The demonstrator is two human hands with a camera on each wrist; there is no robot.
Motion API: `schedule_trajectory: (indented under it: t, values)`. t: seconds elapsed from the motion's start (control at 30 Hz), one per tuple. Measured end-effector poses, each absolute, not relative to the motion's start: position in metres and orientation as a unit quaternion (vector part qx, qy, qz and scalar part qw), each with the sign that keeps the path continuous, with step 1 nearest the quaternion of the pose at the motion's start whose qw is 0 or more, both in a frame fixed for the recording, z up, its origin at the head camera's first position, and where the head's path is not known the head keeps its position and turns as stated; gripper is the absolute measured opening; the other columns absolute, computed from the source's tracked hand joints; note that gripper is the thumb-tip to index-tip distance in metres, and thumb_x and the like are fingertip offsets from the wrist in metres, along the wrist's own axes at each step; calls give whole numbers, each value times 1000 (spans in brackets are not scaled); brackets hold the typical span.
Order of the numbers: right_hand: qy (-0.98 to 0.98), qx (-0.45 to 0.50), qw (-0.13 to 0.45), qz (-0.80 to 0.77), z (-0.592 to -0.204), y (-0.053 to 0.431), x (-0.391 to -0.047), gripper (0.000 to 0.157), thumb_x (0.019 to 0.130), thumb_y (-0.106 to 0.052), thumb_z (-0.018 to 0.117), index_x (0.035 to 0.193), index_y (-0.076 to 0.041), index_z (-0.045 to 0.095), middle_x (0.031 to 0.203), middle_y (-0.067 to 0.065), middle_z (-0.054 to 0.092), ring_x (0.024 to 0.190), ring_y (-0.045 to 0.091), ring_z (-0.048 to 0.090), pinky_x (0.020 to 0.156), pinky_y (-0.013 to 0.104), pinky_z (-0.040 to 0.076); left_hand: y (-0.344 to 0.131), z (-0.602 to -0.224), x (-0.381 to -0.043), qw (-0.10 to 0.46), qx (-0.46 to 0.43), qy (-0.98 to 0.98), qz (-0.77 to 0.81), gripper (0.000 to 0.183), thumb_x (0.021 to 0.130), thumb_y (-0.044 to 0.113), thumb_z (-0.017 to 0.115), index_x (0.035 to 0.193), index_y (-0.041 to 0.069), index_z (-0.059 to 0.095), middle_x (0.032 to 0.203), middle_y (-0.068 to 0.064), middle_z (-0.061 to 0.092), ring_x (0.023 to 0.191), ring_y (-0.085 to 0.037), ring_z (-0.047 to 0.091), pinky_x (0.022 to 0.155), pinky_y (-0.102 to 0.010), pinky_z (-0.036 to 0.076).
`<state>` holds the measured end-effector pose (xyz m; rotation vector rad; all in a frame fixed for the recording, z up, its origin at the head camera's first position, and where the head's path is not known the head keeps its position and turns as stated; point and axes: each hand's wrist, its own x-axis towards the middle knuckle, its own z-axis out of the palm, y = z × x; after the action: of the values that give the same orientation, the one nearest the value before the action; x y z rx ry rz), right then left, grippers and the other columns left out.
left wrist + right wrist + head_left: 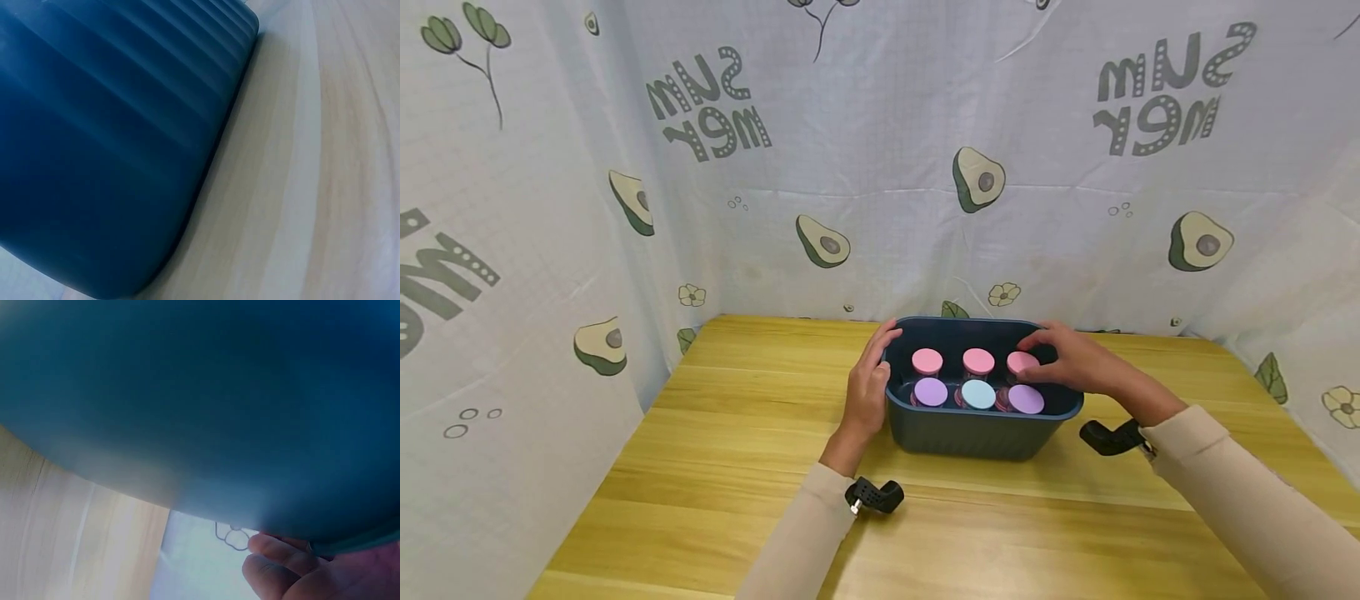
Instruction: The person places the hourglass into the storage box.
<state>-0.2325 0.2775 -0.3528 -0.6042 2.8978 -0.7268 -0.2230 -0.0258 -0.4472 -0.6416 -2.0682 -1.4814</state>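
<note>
A dark blue, ribbed oblong bin stands on the table, holding several small jars with coloured lids. At its left end my left hand rests against the rim, fingers extended along it. My right hand reaches over the right end. Its thumb and index finger pinch the pink-lidded jar at the back right. Outside the bin, the other fingers show below the rim in the right wrist view. Only the bin's ribbed side and table appear in the left wrist view.
Two more pink lids, one at back left and one at back middle, share the bin with purple lids and a light blue lid. A printed white curtain hangs behind the wooden table.
</note>
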Motion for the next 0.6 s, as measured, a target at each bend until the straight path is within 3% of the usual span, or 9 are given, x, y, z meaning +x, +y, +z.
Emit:
schedule_trajectory:
  t: [0.2,0.6]
  values:
    - [946,-198,35,-253,-349,282,-224,54,86,-37,69,122,2,61,140,33,38,126,50,37,99,67,34,-29,-447,-223,245,-244,-762,-548,53,92,19,27,140,11,48,152,-3,39,141,-16,31,112,-49,28]
    - [929,-200,-23,-310,-346,290,-210,47,93,-29,62,125,4,56,145,29,37,133,48,34,104,61,32,-41,-446,-222,219,-233,-774,-546,53,93,12,28,143,9,45,154,-2,35,142,-15,28,113,-46,26]
